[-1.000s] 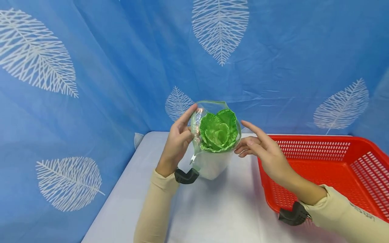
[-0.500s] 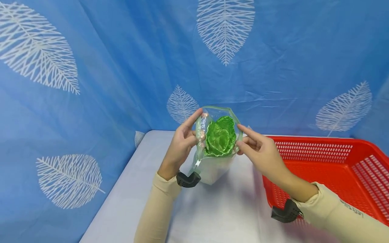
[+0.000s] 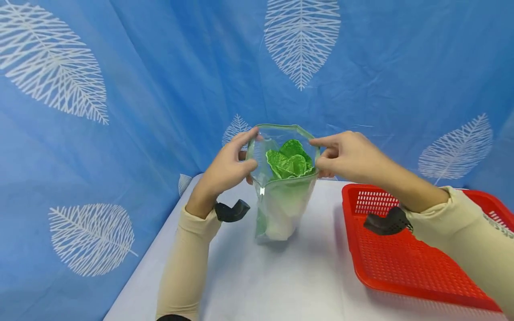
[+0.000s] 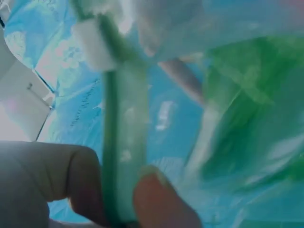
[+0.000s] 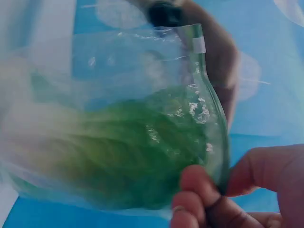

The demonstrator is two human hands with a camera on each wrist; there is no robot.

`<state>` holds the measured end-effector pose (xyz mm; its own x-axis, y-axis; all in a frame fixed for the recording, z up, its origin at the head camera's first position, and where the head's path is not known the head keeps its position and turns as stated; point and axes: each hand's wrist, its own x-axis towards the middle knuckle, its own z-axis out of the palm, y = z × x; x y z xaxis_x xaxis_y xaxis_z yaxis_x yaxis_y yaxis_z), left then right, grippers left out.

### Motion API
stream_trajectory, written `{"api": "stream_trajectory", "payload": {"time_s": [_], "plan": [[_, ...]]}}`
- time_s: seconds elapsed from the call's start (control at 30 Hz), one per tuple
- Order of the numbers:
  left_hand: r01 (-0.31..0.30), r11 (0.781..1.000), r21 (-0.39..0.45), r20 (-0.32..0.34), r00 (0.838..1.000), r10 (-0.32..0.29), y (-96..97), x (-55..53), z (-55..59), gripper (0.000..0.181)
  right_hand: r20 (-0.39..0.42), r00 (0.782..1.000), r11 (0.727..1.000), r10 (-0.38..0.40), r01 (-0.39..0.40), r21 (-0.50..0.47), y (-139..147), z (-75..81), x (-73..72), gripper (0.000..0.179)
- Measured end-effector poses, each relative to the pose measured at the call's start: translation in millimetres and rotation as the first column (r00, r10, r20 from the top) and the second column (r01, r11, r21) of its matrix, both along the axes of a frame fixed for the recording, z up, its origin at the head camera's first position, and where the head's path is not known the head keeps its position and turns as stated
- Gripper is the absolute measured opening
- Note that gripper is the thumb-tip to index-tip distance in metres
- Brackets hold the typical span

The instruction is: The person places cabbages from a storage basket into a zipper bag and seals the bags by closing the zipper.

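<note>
A clear zip bag [image 3: 263,223] with a green rim and a white slider stands upright, its mouth open. Inside it sits a leafy Chinese cabbage [image 3: 291,162], green on top and pale toward the base. My left hand [image 3: 226,167] pinches the left side of the rim, thumb and fingers on either side of the plastic, as the left wrist view also shows. On the opposite side, my right hand [image 3: 349,156] pinches the rim between thumb and curled fingers. In the right wrist view the cabbage [image 5: 137,147] shows through the bag wall.
A red perforated basket [image 3: 353,249] stands to the right, partly under my right forearm. The white table [image 3: 305,285] carries bag and basket. Behind it hangs a blue cloth [image 3: 180,89] with white leaf prints.
My right hand, first loose beside the bag, has taken hold of its rim. Both hands have risen, and the bag now stands taller around the cabbage.
</note>
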<state>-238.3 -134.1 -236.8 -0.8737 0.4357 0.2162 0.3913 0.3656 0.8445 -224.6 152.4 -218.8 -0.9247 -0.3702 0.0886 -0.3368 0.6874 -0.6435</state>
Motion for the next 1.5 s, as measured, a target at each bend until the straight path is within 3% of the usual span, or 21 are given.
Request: {"api": "stream_trajectory", "payload": {"time_s": [0.17, 0.4, 0.67, 0.87, 1.03, 1.17, 1.3, 1.43, 1.5], "plan": [[-0.031, 0.994, -0.106, 0.001, 1.0, 0.031, -6.2, -3.8, 13.2, 0.077, -0.014, 1.0, 0.998, 0.023, -0.022, 0.064, -3, 23.0, -0.3, 0.065], [-0.034, 0.989, -0.143, -0.015, 0.999, 0.033, -15.1, 0.0, 29.2, 0.078, -0.062, 0.998, 0.997, 0.022, -0.017, 0.077, -13, 43.5, -2.5, 0.064], [-0.061, 0.987, -0.148, -0.025, 0.998, 0.058, -27.5, 2.5, 40.5, 0.076, -0.085, 0.996, 0.999, 0.032, -0.029, 0.038, -24, 41.1, -9.6, 0.064], [-0.083, 0.98, -0.182, -0.025, 0.997, 0.08, -37.0, 3.8, 43.2, 0.077, -0.047, 0.997, 0.989, 0.066, -0.072, -0.127, -35, 17.5, -17.9, 0.065], [-0.133, 0.961, -0.244, -0.011, 0.991, 0.134, -51.5, 2.1, 40.3, 0.08, -0.024, 0.992, 0.958, 0.127, -0.129, -0.255, -54, -20.2, -25.9, 0.062], [-0.115, 0.938, -0.326, -0.031, 0.993, 0.111, -57.5, 0.7, 34.8, 0.079, -0.042, 0.986, 0.948, 0.159, -0.164, -0.271, -70, -48.5, -24.5, 0.065], [-0.067, 0.9, -0.431, -0.071, 0.997, 0.04, -49.5, 3.6, 19.1, 0.079, -0.02, 0.988, 0.933, 0.156, -0.154, -0.324, -83, -72.7, -16.5, 0.072], [0.022, 0.881, -0.472, -0.04, 0.998, -0.047, -27.5, 12.5, -7.9, 0.08, 0.126, 0.984, 0.904, 0.128, -0.063, -0.424, -81, -100.8, -3.2, 0.08], [0.074, 0.883, -0.463, -0.003, 0.996, -0.085, -14.4, 18.0, -22.4, 0.081, 0.206, 0.972, 0.889, 0.114, -0.007, -0.458, -76, -113.8, 4.6, 0.082]]}}
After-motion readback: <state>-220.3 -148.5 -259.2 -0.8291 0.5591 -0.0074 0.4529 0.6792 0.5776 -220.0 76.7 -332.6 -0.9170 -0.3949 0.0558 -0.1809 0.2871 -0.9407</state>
